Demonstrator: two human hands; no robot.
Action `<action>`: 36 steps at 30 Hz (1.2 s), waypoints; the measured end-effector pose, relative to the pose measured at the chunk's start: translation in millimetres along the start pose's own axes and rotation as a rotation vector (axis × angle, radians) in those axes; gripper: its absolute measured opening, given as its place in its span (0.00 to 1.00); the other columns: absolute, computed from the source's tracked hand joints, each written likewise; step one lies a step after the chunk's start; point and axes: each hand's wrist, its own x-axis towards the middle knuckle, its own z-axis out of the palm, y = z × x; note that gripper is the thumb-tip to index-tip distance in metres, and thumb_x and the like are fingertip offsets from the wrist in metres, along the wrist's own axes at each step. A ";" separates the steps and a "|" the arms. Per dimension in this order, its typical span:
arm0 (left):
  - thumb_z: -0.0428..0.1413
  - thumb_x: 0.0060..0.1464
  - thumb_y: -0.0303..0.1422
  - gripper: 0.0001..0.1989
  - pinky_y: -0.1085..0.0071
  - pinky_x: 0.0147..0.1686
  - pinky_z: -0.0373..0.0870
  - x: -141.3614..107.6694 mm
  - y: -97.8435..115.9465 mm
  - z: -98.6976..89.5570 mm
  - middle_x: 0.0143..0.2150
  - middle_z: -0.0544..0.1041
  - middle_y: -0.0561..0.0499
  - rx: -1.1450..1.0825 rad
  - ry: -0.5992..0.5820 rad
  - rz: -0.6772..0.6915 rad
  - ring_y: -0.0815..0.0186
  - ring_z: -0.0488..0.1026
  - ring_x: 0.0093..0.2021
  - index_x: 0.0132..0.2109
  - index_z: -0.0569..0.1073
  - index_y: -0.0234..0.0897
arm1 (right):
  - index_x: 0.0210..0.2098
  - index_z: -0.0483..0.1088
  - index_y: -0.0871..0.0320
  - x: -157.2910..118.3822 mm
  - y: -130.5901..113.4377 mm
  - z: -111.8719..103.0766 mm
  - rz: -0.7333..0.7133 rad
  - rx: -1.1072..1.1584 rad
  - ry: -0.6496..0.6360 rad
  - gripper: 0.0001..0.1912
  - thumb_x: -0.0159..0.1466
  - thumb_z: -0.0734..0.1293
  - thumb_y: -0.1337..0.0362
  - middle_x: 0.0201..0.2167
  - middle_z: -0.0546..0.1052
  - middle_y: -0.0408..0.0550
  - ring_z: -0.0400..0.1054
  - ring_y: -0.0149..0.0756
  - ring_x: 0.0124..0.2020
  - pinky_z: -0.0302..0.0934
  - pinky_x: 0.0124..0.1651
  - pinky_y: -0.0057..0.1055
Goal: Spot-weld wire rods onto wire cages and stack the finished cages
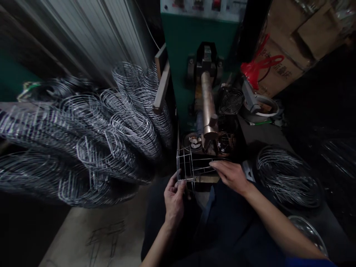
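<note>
Between my two hands is a small wire frame [191, 163] of thin crossed metal rods, held in front of the machine. My left hand [174, 194] is closed on its lower left corner, thumb against the rods. On the right, my right hand [230, 176] pinches the frame's far end, where its wires run together under the fingertips. Just beyond the frame stands the metal arm [208, 104] of a green machine [180, 74]; its lower tip is close to the frame's upper edge. I cannot tell whether they touch.
Stacks of wire rings [136, 129] fill the left side. At the right lie a pile of bent wires [287, 178] and a round metal bowl [308, 233]. A red-handled tool [254, 72] leans by a white tub [267, 105], with cardboard boxes [289, 55] behind.
</note>
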 end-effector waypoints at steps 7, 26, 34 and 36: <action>0.66 0.51 0.43 0.36 0.79 0.16 0.63 18.9 -1.0 -1.6 0.21 0.69 0.60 0.001 -0.016 0.055 0.75 0.64 0.16 0.63 0.67 0.33 | 0.57 0.71 0.53 15.9 12.7 7.5 -0.080 -0.023 0.029 0.21 0.69 0.61 0.74 0.47 0.81 0.48 0.77 0.34 0.47 0.72 0.52 0.30; 0.66 0.49 0.46 0.37 0.78 0.14 0.62 47.6 2.8 -2.3 0.20 0.69 0.59 -0.028 0.002 0.104 0.73 0.62 0.15 0.61 0.68 0.31 | 0.56 0.71 0.55 42.9 22.9 16.8 -0.146 -0.117 0.022 0.23 0.66 0.60 0.78 0.47 0.81 0.49 0.77 0.35 0.47 0.73 0.48 0.29; 0.66 0.49 0.46 0.35 0.79 0.14 0.61 44.1 4.1 -4.2 0.22 0.68 0.60 -0.008 0.007 0.092 0.74 0.63 0.17 0.60 0.69 0.34 | 0.48 0.76 0.53 33.7 23.0 12.3 0.072 -0.168 0.157 0.10 0.69 0.66 0.65 0.46 0.79 0.50 0.76 0.37 0.43 0.71 0.46 0.29; 0.66 0.49 0.46 0.35 0.78 0.14 0.62 43.6 5.9 -3.5 0.22 0.68 0.59 -0.010 -0.003 0.094 0.73 0.64 0.17 0.60 0.69 0.34 | 0.44 0.77 0.54 31.4 26.1 8.7 0.153 -0.118 0.184 0.08 0.70 0.65 0.63 0.46 0.78 0.51 0.76 0.38 0.44 0.71 0.47 0.30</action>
